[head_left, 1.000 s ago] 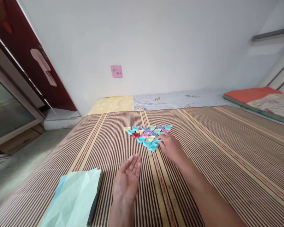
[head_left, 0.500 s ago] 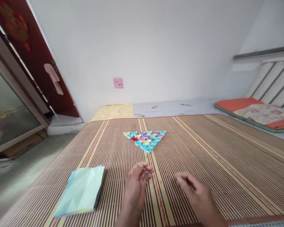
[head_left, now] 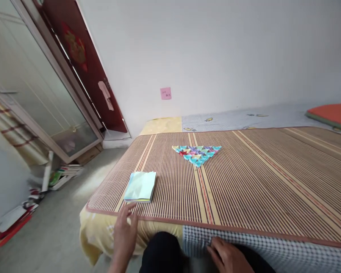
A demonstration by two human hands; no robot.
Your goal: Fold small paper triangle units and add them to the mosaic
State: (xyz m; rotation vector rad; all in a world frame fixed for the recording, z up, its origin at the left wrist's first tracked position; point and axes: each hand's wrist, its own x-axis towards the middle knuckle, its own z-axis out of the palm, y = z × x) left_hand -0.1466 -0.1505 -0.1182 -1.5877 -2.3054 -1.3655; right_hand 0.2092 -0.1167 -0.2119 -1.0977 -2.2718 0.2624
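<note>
My left hand (head_left: 125, 232) is just in front of a stack of square paper sheets (head_left: 140, 186), pale green on top with blue and yellow edges. Its thumb and fingers are apart with nothing between them, and the fingertips are close to the stack's front edge. My right hand (head_left: 229, 256) rests low by the bed's front edge, over my dark-clothed leg, fingers loosely spread and holding nothing visible. Farther back on the striped mat (head_left: 170, 193) lies a flat triangle of many small folded paper pieces (head_left: 197, 153) in turquoise, yellow, purple, pink and red, its tip toward me.
The mat covers a bed with a yellow and checked sheet (head_left: 163, 125) showing at its edges. A white wall with a pink note (head_left: 165, 93) stands behind. An orange-and-green pad (head_left: 333, 113) lies at far right; books (head_left: 65, 174) are on the floor at left.
My view has swung left and back. My left hand has gone from the middle of the mat to the paper stack, and my right hand has dropped to the bed's edge.
</note>
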